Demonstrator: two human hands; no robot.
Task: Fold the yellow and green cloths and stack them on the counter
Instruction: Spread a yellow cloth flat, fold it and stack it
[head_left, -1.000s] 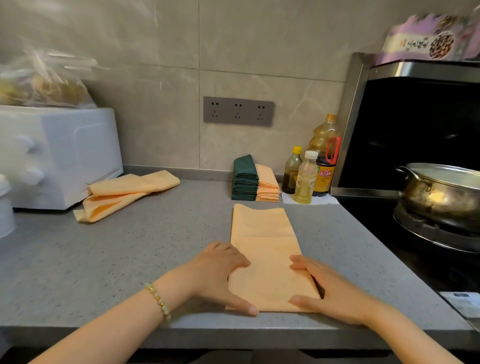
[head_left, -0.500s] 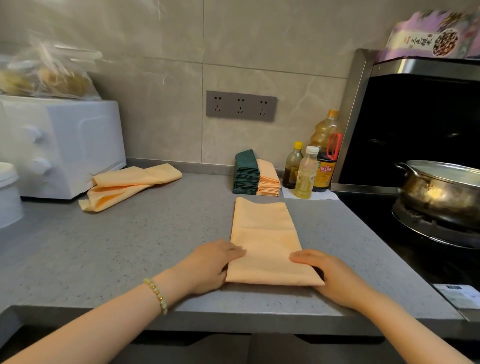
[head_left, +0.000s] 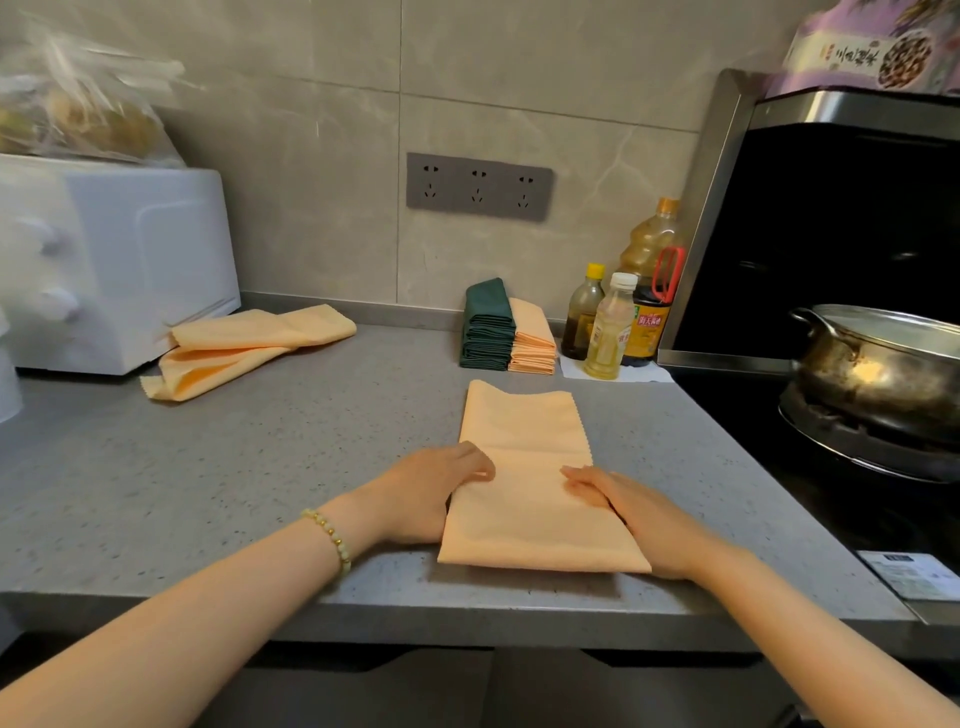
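Observation:
A yellow cloth, folded into a long strip, lies on the grey counter in front of me. Its near half is doubled over and held up off the counter. My left hand grips the left edge of that raised part, fingers on top. My right hand grips the right edge the same way. At the back wall stands a stack of folded green cloths with a stack of folded yellow cloths leaning against it. Loose yellow cloths lie crumpled at the back left.
A white oven with a bag on top stands at the left. Three bottles stand right of the stacks. On the right are a dark stove and a steel pot. A grey socket strip is on the wall.
Both hands have lifted the cloth's near end from the counter edge and carried it away from me over the far part. The fold now reaches farther up the strip.

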